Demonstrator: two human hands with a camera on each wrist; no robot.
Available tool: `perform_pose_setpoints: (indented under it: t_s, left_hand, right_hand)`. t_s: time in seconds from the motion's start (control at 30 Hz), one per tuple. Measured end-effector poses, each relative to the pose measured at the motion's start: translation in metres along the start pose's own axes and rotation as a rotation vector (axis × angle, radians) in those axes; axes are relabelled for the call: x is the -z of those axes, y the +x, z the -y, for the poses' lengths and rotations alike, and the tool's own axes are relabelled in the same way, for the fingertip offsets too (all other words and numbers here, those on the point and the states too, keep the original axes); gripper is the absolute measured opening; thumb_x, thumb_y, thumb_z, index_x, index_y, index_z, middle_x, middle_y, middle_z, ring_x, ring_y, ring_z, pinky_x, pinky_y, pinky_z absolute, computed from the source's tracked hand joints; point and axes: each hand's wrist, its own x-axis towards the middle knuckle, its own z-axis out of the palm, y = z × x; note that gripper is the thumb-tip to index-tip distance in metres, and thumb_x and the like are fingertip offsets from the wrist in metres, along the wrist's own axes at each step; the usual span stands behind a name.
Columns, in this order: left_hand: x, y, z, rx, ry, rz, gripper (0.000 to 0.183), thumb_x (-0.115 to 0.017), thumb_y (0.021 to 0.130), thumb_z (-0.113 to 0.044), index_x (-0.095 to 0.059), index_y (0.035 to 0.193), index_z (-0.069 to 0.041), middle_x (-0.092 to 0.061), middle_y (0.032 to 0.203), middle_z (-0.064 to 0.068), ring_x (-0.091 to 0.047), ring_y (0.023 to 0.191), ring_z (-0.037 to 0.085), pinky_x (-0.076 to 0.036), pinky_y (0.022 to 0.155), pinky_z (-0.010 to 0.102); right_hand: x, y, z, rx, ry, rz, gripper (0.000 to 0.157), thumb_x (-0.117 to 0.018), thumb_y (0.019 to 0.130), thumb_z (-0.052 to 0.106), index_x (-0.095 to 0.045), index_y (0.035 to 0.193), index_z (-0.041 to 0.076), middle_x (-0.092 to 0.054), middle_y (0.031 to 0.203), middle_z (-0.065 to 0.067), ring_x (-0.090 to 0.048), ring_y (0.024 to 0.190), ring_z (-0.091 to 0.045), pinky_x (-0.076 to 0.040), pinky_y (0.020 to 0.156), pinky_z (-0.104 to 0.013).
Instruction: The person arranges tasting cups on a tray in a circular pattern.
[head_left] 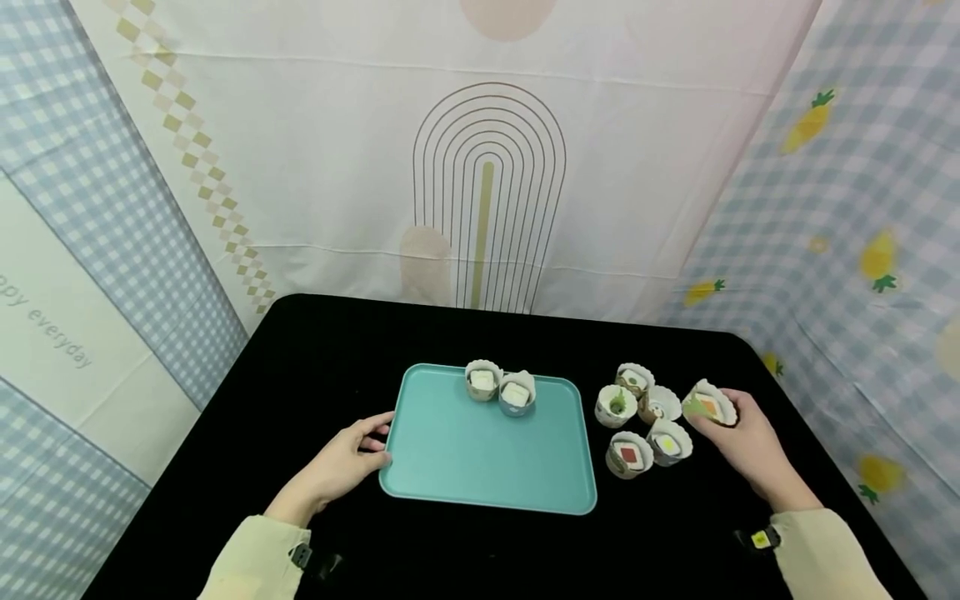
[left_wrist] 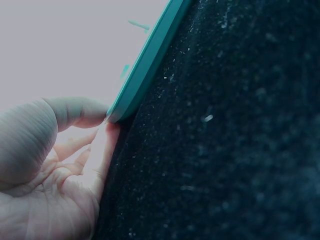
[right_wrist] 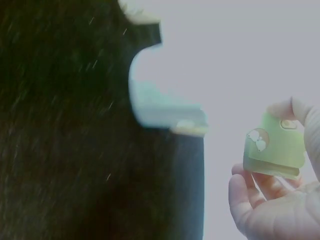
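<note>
Where the pale hanging cloth (head_left: 337,167) drops behind it, a black counter (head_left: 322,358) spreads out with a person's work on it. Near its middle lies a blue-green tray (head_left: 480,462), and the left hand (head_left: 345,458) pinches its left edge, thumb at the rim and fingers bent beneath. At the right side, the right hand (head_left: 750,437) is curled around one printed paper cup (right_wrist: 275,150), thumb against one side and fingers against the other; I can't tell whether its base touches the counter. As I judge it, the step in hand is handling this single cup while the tray is steadied. The next move seems to call for a light, level grip, since the thin wall could buckle and tilting might tip out what's inside.

Two more cups stand side by side at the tray's far edge: a beige cup (head_left: 478,393) and, to its right, a bluish cup (head_left: 517,412), each with a white block inside. Between the tray and the right hand, five further cups (head_left: 649,406) cluster on the counter. Smallest are the marked blocks: a red-marked block (head_left: 628,453) in the near left cup, a yellow-marked block (head_left: 667,444) to its right, and an orange-marked block (head_left: 708,404) in the held cup.
</note>
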Motion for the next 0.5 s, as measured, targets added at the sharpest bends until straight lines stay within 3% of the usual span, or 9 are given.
perform_pose_setpoints:
  t_s: [0.23,0.5]
  left_hand:
    - [0.000,0.000,-0.001,0.000,0.003,0.001,0.062,-0.066,0.091,-0.012,-0.043,0.146,-0.025,-0.047,0.132,0.001,-0.049,0.106,0.020,-0.046,0.080,0.037]
    - [0.001,0.000,0.000,0.002,-0.004,0.009,0.062,-0.065,0.091,-0.011,-0.043,0.147,-0.025,-0.047,0.132,0.002,-0.049,0.106,0.020,-0.046,0.080,0.037]
  right_hand:
    - [-0.007,0.000,0.025,0.031,0.055,0.052,0.076,-0.062,0.094,0.040,-0.026,0.146,-0.003,-0.039,0.130,-0.023,-0.053,0.092,-0.007,-0.052,0.069,-0.029]
    - [-0.026,-0.001,0.052,0.070,0.132,0.113,0.072,-0.064,0.093,0.038,-0.028,0.145,0.003,-0.040,0.130,-0.020,-0.056,0.099,-0.020,-0.053,0.074,-0.039]
